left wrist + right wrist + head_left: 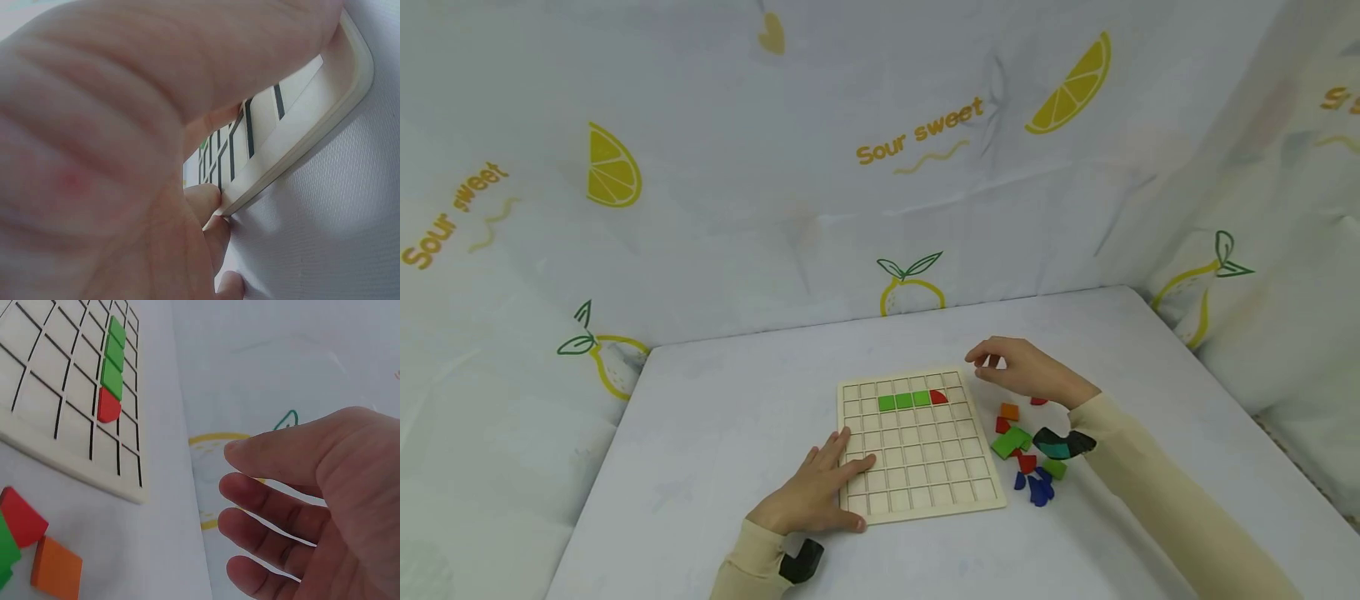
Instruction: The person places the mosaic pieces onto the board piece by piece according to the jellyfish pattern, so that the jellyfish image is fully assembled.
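Observation:
A pale wooden grid board (898,458) lies flat on the table. Three green square tiles (904,401) and a red quarter-round tile (938,397) sit side by side in its second row from the far edge. My left hand (812,492) rests on the board's left edge, fingers spread, thumb by the near left corner. Beyond the board's far right corner, my right hand (1018,367) hovers with loosely bent fingers. Between those fingers, the right wrist view shows nothing held.
Loose tiles lie right of the board: an orange square (1010,412), green pieces (1011,442), red pieces (1027,463) and several blue pieces (1039,488). One red piece (1038,401) is partly hidden beneath the right forearm. A lemon-print cloth (737,250) hangs behind the table.

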